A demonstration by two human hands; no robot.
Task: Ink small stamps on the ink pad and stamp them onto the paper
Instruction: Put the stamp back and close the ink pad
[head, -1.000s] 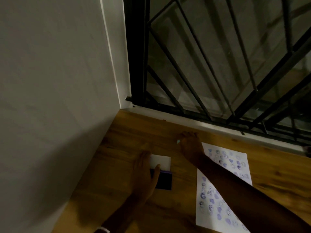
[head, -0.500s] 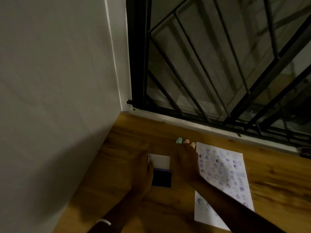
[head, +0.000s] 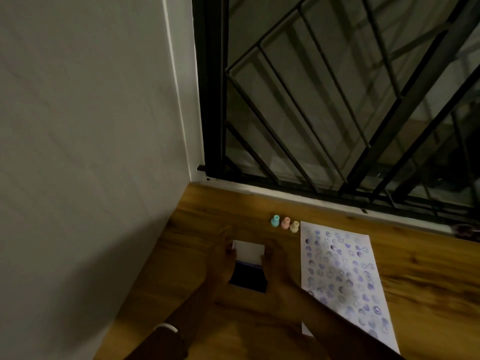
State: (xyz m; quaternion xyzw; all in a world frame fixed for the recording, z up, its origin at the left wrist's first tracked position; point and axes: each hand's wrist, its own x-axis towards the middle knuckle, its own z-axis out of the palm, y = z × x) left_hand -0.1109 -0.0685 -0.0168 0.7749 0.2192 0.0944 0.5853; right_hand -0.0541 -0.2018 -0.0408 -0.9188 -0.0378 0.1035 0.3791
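The ink pad lies open on the wooden table, its dark purple pad toward me and its white lid folded back. My left hand grips the case's left side and my right hand grips its right side. Three small stamps stand in a row behind it: a teal stamp, a pink stamp and a cream stamp. The white paper, covered with several purple prints, lies to the right; my right forearm crosses its near corner.
A grey wall closes off the left side. A dark window with a black metal grille runs along the table's far edge. A dark object sits at the far right edge. Bare wooden table stretches right of the paper.
My right hand came back from the far stamps, leaving three of them standing in a row, and moved left onto the ink pad's right side. The left hand stayed on the pad.
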